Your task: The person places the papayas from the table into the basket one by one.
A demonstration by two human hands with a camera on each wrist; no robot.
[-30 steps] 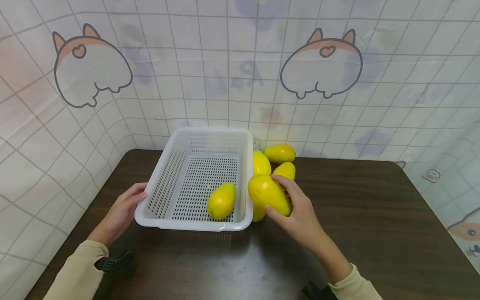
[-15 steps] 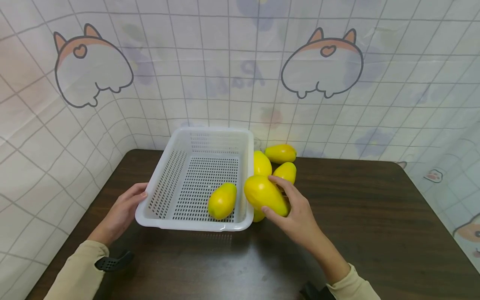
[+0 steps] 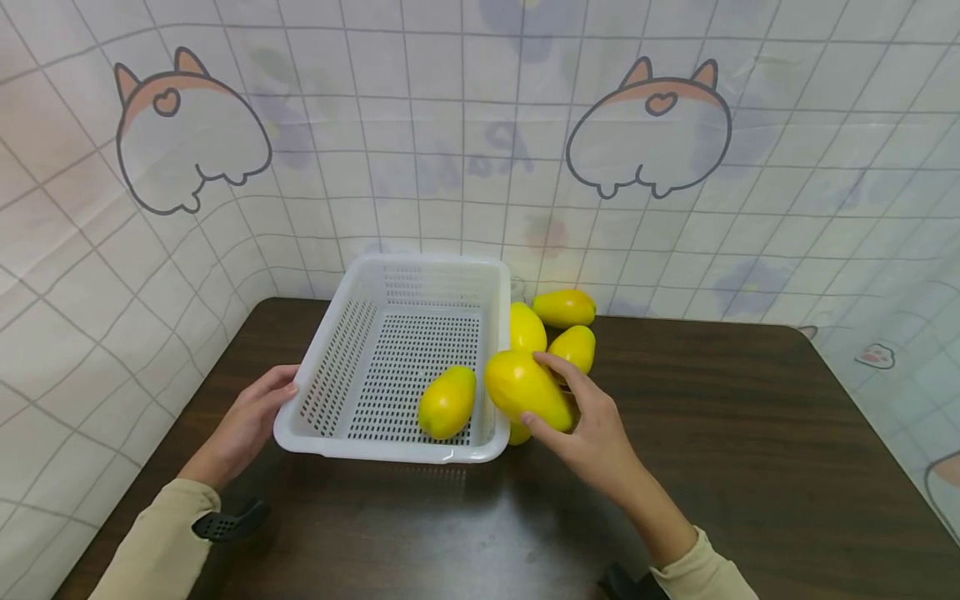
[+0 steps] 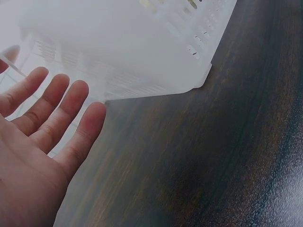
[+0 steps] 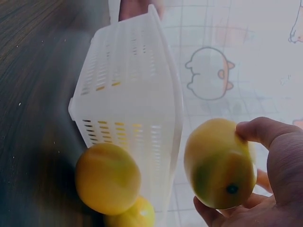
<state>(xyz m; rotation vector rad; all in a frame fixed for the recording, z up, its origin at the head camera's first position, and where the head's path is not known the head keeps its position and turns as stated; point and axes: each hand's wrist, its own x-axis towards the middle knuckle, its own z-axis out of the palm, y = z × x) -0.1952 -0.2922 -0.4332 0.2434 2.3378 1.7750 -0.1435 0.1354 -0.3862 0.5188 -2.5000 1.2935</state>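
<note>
A white perforated plastic basket (image 3: 390, 451) stands on the dark table with one yellow papaya (image 3: 447, 402) inside, near its right wall. My left hand (image 3: 243, 425) holds the basket's left rim, thumb at the rim; in the left wrist view its fingers (image 4: 71, 106) lie nearly straight along the outside. My right hand (image 3: 588, 421) grips another yellow papaya (image 3: 525, 392) between thumb and fingers, beside the right rim. The right wrist view shows the held papaya (image 5: 220, 163) with a green patch and a dark stem spot, clear of the basket wall.
Several more papayas lie along the basket's right side: one at the back (image 3: 565, 308), one against the wall (image 3: 527, 327), one behind my right hand (image 3: 573, 346). A papaya under the held one is mostly hidden. A grid-patterned cloth (image 3: 465, 125) rises behind the table (image 3: 750, 433).
My right hand has moved slightly left with its papaya, closer to the basket's right rim. The left hand and basket keep their place; the whole view has shifted a little.
</note>
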